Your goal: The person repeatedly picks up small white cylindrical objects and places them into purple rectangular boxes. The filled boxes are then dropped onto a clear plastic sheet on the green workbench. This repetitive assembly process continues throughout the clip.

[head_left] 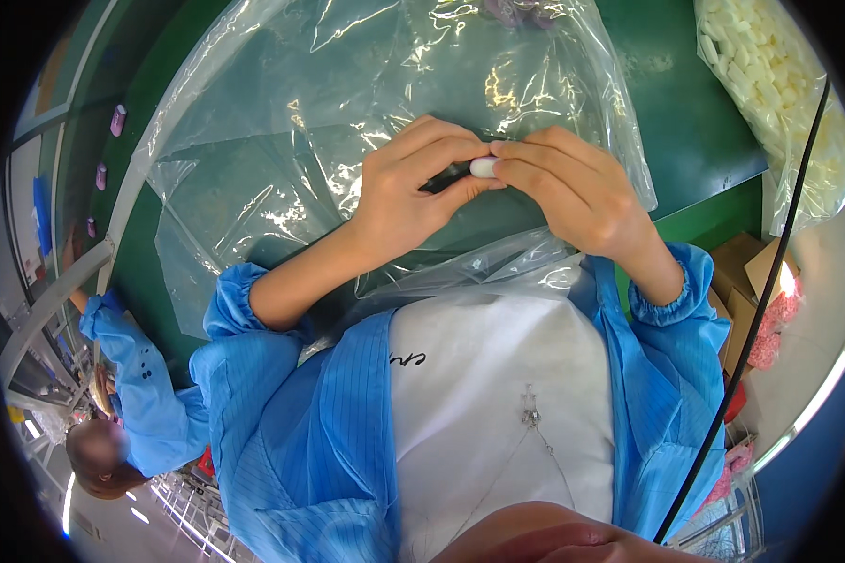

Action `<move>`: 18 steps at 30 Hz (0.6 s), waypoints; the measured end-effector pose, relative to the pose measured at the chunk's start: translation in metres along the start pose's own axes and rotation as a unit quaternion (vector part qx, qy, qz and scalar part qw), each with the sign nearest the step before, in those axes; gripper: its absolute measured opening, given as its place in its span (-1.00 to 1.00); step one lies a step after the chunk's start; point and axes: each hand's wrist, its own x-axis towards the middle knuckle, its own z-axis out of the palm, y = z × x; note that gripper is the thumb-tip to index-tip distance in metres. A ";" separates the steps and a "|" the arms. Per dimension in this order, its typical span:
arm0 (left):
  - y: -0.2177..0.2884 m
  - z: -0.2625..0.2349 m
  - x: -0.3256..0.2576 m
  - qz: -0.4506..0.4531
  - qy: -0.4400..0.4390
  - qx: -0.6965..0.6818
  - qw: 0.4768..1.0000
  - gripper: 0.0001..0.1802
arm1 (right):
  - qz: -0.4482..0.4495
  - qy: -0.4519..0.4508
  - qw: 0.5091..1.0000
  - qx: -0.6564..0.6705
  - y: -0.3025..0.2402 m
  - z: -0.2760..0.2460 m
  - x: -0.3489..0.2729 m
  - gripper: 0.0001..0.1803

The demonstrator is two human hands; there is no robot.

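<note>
Might drop small white cylinder (pixel 484 167), clamped at one o'clock by left hand (pixel 396 195) and right hand (pixel 580 199), through uneven pinching.

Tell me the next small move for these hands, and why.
Probably turn the small white piece slightly, to bring its covered side into view. The fingertips of the left hand and right hand meet around it above the clear plastic, so only part of it shows, and how its hidden end sits can't be seen.
</note>
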 end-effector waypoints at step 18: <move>-0.004 0.001 0.000 0.049 0.019 0.019 0.998 -0.69 | 0.018 0.006 1.000 -0.024 -0.007 0.014 -0.009 -0.58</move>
